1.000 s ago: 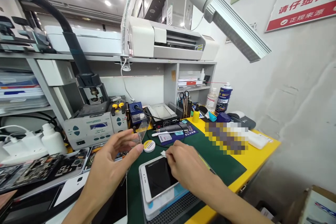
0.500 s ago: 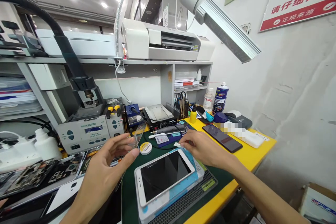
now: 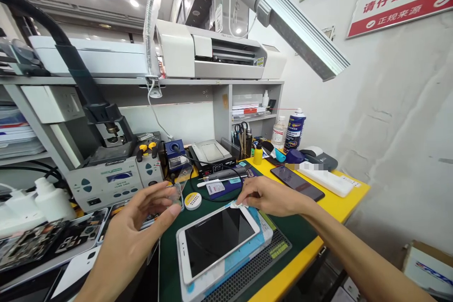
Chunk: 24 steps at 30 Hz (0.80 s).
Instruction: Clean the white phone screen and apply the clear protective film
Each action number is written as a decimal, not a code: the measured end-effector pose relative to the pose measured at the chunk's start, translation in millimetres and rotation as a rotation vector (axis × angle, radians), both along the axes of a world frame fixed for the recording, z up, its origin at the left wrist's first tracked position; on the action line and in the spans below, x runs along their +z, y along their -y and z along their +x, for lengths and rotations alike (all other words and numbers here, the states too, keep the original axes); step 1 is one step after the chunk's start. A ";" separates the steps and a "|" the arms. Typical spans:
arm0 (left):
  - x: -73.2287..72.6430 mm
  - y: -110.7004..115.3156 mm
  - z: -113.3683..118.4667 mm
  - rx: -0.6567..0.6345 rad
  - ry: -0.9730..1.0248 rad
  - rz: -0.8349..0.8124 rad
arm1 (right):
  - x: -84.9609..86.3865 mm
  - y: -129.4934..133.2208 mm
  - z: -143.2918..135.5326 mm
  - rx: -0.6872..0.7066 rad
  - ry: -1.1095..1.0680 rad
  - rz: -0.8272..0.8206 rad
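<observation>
A white smartphone [image 3: 220, 241] with a dark screen lies face up on a blue-and-white box [image 3: 244, 250]. Between thumb and forefinger, my right hand [image 3: 267, 197] pinches a small white wipe [image 3: 238, 205] at the phone's upper right edge. My left hand [image 3: 145, 226] is raised left of the phone, its fingers curved around a thin clear screen protector [image 3: 183, 177] held up on edge. Much of that sheet is hard to see against the clutter behind it. A round white-and-yellow tin [image 3: 193, 201] sits just beyond the phone.
A grey perforated pad [image 3: 244, 278] lies under the box on the green mat [image 3: 300, 226]. A dark phone [image 3: 297, 183] rests on the yellow tabletop [image 3: 348, 205]. Circuit boards [image 3: 31, 245] and a soldering station [image 3: 106, 181] stand left; a lamp [image 3: 300, 28] hangs overhead.
My right hand has moved left and nearer, bringing the wipe from beyond the phone onto its upper edge. My left hand still holds the clear sheet. The view has shifted slightly.
</observation>
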<state>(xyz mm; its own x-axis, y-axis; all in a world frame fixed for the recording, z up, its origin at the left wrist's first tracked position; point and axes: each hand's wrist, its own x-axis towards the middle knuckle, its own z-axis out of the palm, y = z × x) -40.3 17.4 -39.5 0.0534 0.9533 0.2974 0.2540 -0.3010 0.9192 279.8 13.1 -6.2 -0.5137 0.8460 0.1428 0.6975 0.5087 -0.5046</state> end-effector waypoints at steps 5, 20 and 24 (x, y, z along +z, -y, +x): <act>-3.5 -3.0 -1.4 -0.001 -0.002 -0.014 | -1.3 12.5 2.3 0.000 -0.018 -0.018; 5.1 1.5 2.3 0.029 -0.052 -0.051 | -13.0 53.0 11.7 -0.081 -0.041 -0.109; 3.7 1.4 1.1 0.003 -0.049 -0.033 | -13.8 64.0 7.5 -0.137 -0.026 -0.108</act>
